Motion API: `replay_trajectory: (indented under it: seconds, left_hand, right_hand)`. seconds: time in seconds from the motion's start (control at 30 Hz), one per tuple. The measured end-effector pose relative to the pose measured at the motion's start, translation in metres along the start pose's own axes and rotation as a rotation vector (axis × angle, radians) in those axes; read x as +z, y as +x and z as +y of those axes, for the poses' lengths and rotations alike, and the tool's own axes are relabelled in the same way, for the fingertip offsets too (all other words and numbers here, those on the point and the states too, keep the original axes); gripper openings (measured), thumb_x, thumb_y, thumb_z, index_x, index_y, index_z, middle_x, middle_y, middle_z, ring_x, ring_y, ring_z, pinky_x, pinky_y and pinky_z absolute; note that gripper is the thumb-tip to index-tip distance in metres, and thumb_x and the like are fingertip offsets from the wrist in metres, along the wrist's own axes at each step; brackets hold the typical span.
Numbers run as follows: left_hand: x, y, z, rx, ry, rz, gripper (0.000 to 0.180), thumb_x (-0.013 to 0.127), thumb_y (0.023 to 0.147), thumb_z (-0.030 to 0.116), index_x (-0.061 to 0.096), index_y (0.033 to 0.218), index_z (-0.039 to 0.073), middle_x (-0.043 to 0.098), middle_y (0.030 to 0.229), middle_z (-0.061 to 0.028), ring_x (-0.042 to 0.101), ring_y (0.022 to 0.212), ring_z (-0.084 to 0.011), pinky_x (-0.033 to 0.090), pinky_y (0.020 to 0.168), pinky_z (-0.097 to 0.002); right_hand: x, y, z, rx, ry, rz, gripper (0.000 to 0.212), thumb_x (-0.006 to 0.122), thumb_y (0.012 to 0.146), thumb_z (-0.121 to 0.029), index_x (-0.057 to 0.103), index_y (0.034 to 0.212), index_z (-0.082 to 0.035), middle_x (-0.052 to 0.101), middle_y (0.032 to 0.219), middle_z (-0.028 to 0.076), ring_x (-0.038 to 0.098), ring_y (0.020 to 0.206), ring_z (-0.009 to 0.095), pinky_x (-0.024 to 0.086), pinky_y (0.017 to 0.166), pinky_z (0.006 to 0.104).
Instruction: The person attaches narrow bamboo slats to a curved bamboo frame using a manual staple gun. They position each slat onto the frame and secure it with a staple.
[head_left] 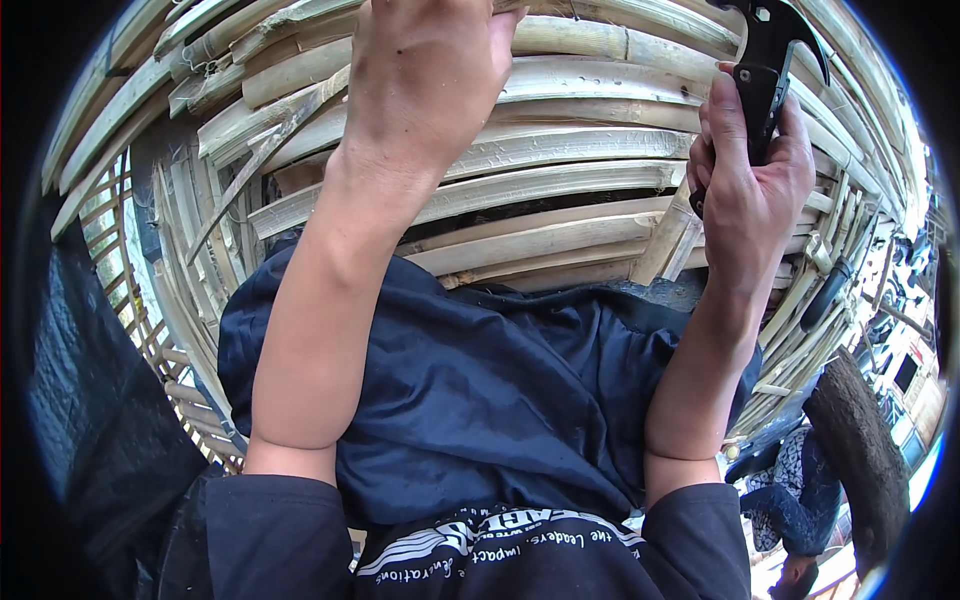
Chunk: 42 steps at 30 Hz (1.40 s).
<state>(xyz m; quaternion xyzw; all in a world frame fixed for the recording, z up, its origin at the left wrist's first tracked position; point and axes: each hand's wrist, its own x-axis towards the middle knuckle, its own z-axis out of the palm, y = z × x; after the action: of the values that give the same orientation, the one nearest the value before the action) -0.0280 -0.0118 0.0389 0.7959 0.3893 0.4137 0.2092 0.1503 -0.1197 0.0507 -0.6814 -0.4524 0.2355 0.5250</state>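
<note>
My right hand (752, 165) is wrapped round the black handle of a hand tool (768, 85). The tool's dark head ends in a curved, claw-like hook at the upper right, over the split bamboo. My left hand (425, 75) reaches to the top edge with its back toward me. Its fingers are cut off there; only part of the thumb shows, beside a small bit of something brownish. Beneath both hands lie many pale split bamboo strips (580, 150), running roughly side by side across the view. A short upright bamboo piece (668, 243) crosses them below my right hand.
Dark blue cloth (480, 380) covers my lap. A black tarp (90, 380) hangs at the left by a bamboo lattice (125, 270). A thick log (858, 450) leans at the right, near another person (795, 500). A black-handled object (828, 295) lies among the strips.
</note>
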Motion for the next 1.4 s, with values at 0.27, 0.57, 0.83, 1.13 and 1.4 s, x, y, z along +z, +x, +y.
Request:
replay_trajectory:
  seconds: [0.27,0.57,0.83,1.13,1.4]
  left_hand:
    - [0.014,-0.012,0.002,-0.014,-0.024,0.159,0.017,0.074,0.074,-0.014,0.071,0.088,-0.005,0.062,0.102,-0.0151,0.068,0.082,-0.0264,0.056,0.070,-0.0378]
    - [0.027,-0.014,-0.003,-0.055,0.047,0.168,0.016,0.070,0.073,-0.018,0.064,0.082,-0.005,0.061,0.099,-0.0158,0.067,0.082,-0.0289,0.055,0.069,-0.0399]
    - [0.020,-0.012,0.009,-0.081,0.096,0.109,0.017,0.067,0.075,-0.017,0.060,0.082,-0.003,0.060,0.094,-0.0151,0.066,0.081,-0.0331,0.052,0.067,-0.0441]
    - [0.025,-0.013,0.001,-0.030,0.101,0.184,0.017,0.067,0.076,-0.016,0.057,0.081,-0.002,0.058,0.090,-0.0154,0.064,0.078,-0.0353,0.049,0.066,-0.0461]
    - [0.026,-0.014,-0.003,-0.032,0.079,0.165,0.019,0.067,0.074,-0.018,0.058,0.083,-0.003,0.059,0.090,-0.0155,0.064,0.078,-0.0329,0.050,0.066,-0.0444]
  right_hand:
    - [0.003,0.000,0.001,0.019,-0.048,-0.013,0.021,0.072,0.100,-0.021,0.062,0.101,-0.002,0.055,0.066,-0.005,0.047,0.056,0.002,0.032,0.049,0.0217]
    - [0.004,0.001,0.006,0.011,-0.058,-0.057,0.020,0.071,0.101,-0.019,0.063,0.108,-0.002,0.055,0.069,-0.004,0.046,0.056,0.002,0.033,0.049,0.0210]
    - [0.009,-0.001,0.004,0.023,-0.073,-0.033,0.018,0.072,0.099,-0.017,0.064,0.105,-0.002,0.053,0.066,-0.007,0.043,0.058,0.001,0.031,0.052,0.0229]
    - [0.011,-0.001,0.009,0.007,-0.087,-0.070,0.021,0.072,0.099,-0.018,0.064,0.107,-0.001,0.055,0.067,-0.006,0.043,0.059,0.001,0.032,0.053,0.0226]
    - [0.013,-0.001,0.009,0.010,-0.074,-0.081,0.021,0.073,0.098,-0.018,0.064,0.107,-0.001,0.057,0.067,-0.005,0.044,0.059,0.001,0.033,0.053,0.0226]
